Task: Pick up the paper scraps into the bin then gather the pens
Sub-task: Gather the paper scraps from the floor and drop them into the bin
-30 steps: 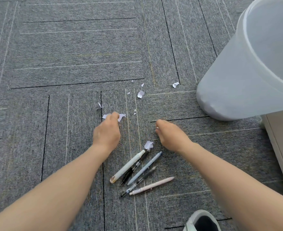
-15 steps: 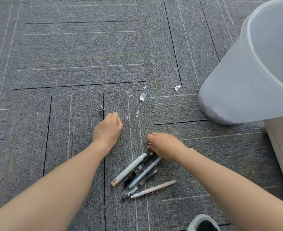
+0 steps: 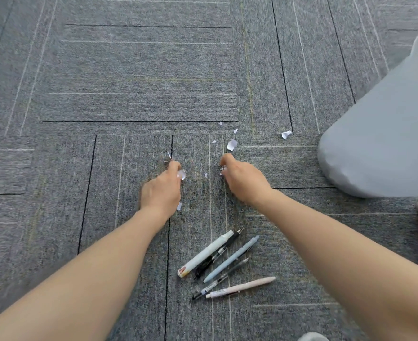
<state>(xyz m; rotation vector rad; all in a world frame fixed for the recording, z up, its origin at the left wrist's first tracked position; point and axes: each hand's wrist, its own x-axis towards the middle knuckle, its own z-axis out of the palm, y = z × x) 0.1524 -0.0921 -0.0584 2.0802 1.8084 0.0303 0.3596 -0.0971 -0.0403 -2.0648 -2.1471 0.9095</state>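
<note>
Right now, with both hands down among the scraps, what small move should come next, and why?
Probably the right hand reaches forward for the larger scrap just beyond its fingertips. Both hands already pinch paper, loose scraps remain on the carpet, and the pens come later.

Bright even light, soft faint shadows, wide-angle edge bending, slight blur

Both arms reach forward — left hand (image 3: 160, 190) and right hand (image 3: 246, 180) curled.

Pens (image 3: 224, 263) near (behind hands), scraps (image 3: 231, 144) beyond, bin (image 3: 380, 143) right.
</note>
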